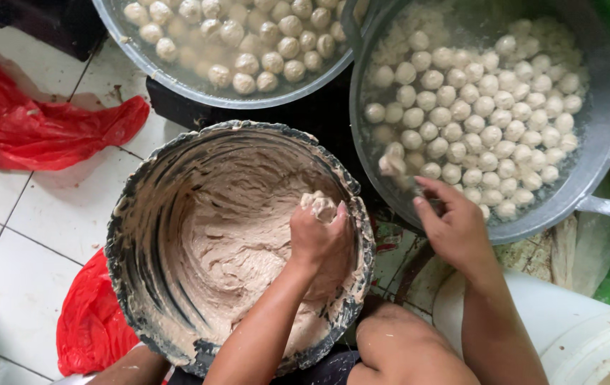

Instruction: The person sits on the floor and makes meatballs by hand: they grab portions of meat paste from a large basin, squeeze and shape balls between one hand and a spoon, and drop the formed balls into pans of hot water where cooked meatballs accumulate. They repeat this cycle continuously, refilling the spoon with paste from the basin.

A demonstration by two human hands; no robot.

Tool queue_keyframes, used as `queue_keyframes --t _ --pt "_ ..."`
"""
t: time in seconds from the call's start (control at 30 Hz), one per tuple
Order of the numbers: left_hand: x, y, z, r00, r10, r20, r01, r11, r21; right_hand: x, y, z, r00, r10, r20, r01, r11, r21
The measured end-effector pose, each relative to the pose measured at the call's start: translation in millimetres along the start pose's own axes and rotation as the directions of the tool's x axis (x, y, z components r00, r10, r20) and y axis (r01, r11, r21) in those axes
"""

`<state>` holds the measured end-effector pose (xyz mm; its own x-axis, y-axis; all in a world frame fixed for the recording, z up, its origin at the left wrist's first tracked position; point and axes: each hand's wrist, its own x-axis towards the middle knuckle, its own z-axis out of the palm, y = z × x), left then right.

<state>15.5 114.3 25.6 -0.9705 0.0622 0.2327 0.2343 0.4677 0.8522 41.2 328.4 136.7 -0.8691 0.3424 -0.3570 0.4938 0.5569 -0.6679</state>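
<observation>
Knees (405, 353) over white floor tiles (41, 235); left hand (317, 235) squeezes beige paste (241, 235) in a bucket (134, 214), right hand (455, 224) holds a spoon (394, 162) over the meatball pot (604, 121).

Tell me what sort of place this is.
Likely a home or small food-prep kitchen, with work done on the white tiled floor: a bucket of pale paste and metal pots of water full of floating round balls.
</observation>
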Motion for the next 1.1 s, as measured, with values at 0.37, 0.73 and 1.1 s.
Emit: queue_keyframes --t 0.37,0.73,1.1 --pt "-6 9 3 0.997 0.028 0.072 -0.028 1.0 -0.005 -27 14 33 0.855 -0.386 0.347 0.293 0.91 0.293" --pt "-2 0 1 0.97 -0.193 0.15 0.132 0.929 0.346 -11 19 20 0.906 -0.021 0.422 -0.135 0.932 0.336" --pt "-12 7 1 0.994 -0.107 -0.006 0.105 0.987 -0.121 -7 16 10 0.99 -0.004 0.141 -0.009 0.996 0.088"
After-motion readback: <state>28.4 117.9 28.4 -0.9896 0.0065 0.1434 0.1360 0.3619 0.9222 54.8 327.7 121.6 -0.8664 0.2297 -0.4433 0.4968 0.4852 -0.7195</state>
